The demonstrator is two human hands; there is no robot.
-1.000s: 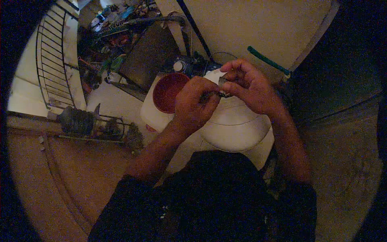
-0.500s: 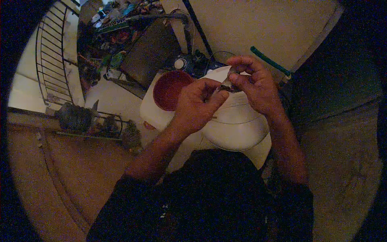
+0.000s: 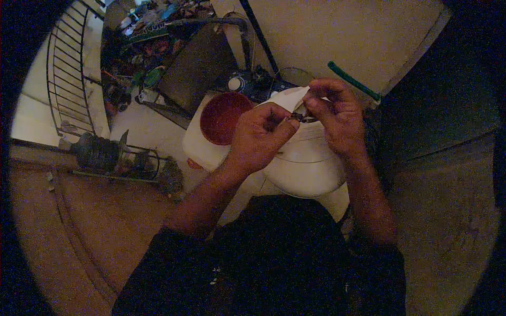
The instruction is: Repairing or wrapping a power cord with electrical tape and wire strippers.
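Floor (image 3: 79, 226): tan, bare at 8 o'clock. White tub (image 3: 305, 163) stands on it at centre; white box (image 3: 203, 145) w/ red lid (image 3: 224, 116) just beside at 10. Wire rack (image 3: 113, 158) lies at 9. Pile of clutter (image 3: 137, 58) at 11, too dark to sort.
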